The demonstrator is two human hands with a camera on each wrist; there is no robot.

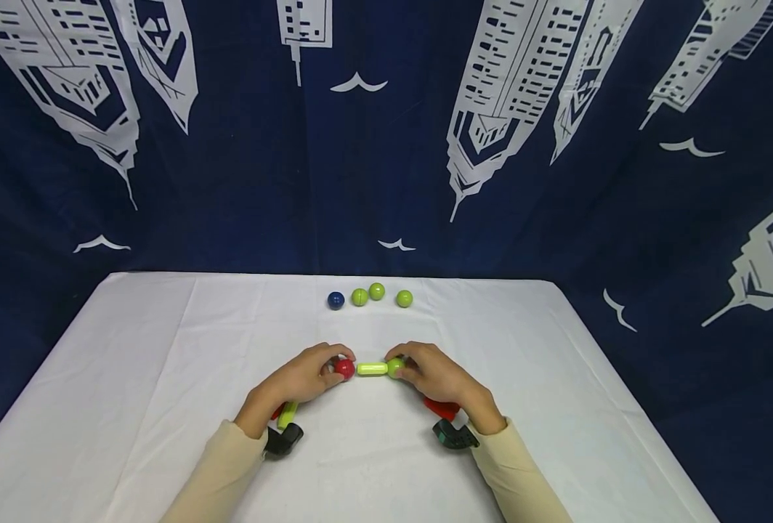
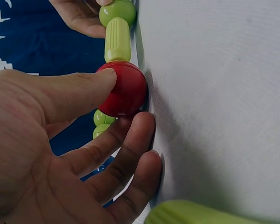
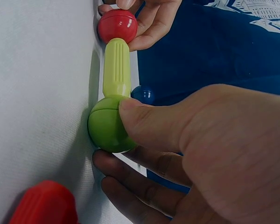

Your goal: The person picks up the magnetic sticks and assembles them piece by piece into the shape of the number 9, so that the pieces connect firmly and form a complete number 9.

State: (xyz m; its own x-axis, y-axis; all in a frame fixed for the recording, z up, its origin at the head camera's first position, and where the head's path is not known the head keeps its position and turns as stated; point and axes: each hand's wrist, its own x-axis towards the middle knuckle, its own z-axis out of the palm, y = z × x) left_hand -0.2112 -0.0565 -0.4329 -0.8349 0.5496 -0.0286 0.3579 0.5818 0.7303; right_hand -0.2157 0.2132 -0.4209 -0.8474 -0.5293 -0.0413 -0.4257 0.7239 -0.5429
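Note:
My left hand (image 1: 306, 373) pinches a red ball (image 2: 125, 91) between thumb and fingers. A green ball (image 3: 107, 126) is pinched in my right hand (image 1: 434, 372). Between the two balls lies a yellow-green ribbed rod (image 1: 372, 369), its ends at the red and green balls. In both wrist views rod and balls form one straight line, low over the white cloth. Whether the red ball is fully joined to the rod, I cannot tell. Another yellow-green rod (image 1: 288, 415) lies by my left wrist, partly hidden. A red rod (image 3: 45, 205) lies by my right wrist.
Toward the back of the white-covered table (image 1: 164, 341) sit a dark blue ball (image 1: 336, 300) and several green balls (image 1: 376, 291). A bit of red (image 1: 277, 412) shows beside the left wrist. Behind the table hangs a navy cloth (image 1: 360, 181) with white building prints.

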